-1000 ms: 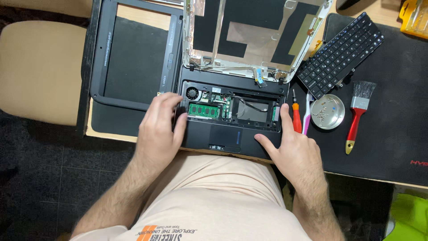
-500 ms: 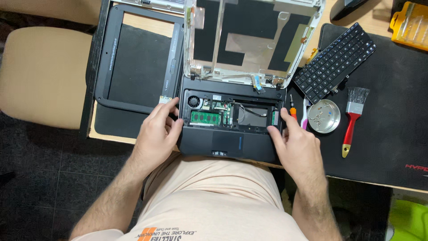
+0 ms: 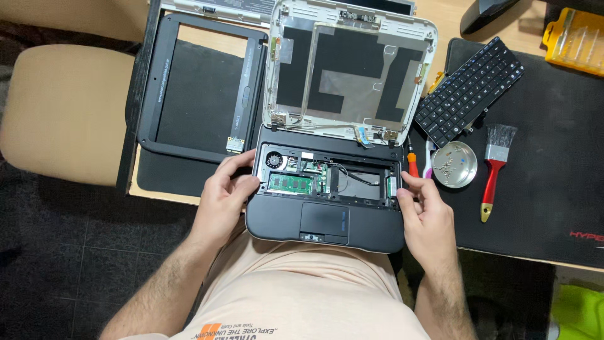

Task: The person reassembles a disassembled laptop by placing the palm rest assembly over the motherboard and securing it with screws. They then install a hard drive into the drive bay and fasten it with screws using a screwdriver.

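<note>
The left hand [image 3: 224, 192] grips the left edge of the opened laptop base [image 3: 324, 195], thumb on top by the small fan, fingers curled over the side. The right hand [image 3: 426, 211] clasps the base's right edge the same way, fingertips pressed at the rim. Between the two hands lie the dark touchpad [image 3: 324, 220] and, just above it, the green memory stick [image 3: 290, 184] among cables in the bared inside.

Just past the right hand's fingertips stands an orange-handled screwdriver [image 3: 413, 165], and beside that a round metal dish [image 3: 454, 164] with small screws. Further right lies a brush [image 3: 493, 170] with a red handle on a black mat [image 3: 553, 157], whose near corner carries a red printed mark.

Beyond both hands the bare screen lid [image 3: 352, 69] stands open, patched with black and silver foil. Past the left hand lies a black screen frame [image 3: 154, 94] with a small white-and-green label at its near corner. Far right: a loose black keyboard [image 3: 469, 91] and a yellow case [image 3: 577, 39].
</note>
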